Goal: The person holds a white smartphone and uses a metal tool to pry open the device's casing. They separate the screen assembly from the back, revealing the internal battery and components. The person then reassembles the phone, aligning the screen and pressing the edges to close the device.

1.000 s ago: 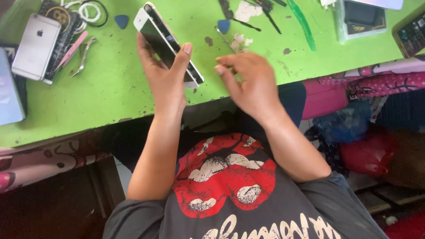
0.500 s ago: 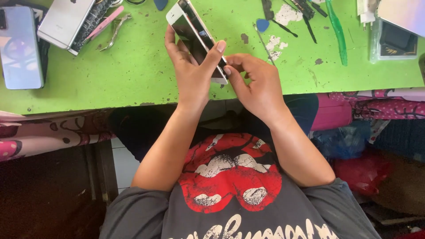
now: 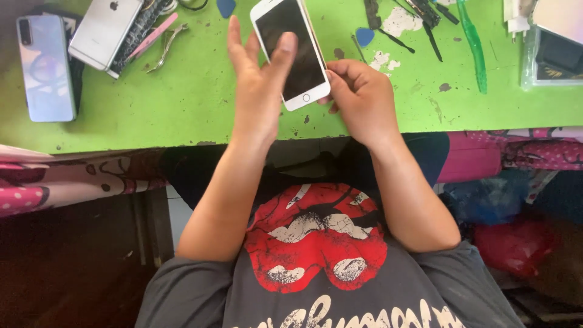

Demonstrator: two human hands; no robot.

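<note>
Holding a white-framed smartphone with a black glass screen point(image 3: 290, 51) above the green painted tabletop point(image 3: 182, 103), the person worked with both hands near the table's front edge. The right hand point(image 3: 363, 100) gripped the phone's lower right corner, fingers curled round the edge beside the round home button, thumb against the side. The left hand point(image 3: 258, 85) stood open, fingers spread and pointing away from the body, with one fingertip laid flat on the screen's left half and the others lifted clear of it. The phone lay tilted, its top end angled toward the far edge of the table, screen facing up and dark.

Well to the left, a pale blue smartphone lying face down point(image 3: 46, 68) rested near the table's left end, and just beside it a silver smartphone, also back up point(image 3: 104, 31), lay across a dark strip. Pink tweezers point(image 3: 152, 35) and metal tweezers point(image 3: 165, 45) sat close to that silver phone. Two blue triangular picks point(image 3: 364, 36) lay beyond the held phone, one by its top, one to its right. A long green plastic pry tool point(image 3: 472, 45) stretched farther right, near a clear packet with a dark part inside point(image 3: 554, 58).
</note>
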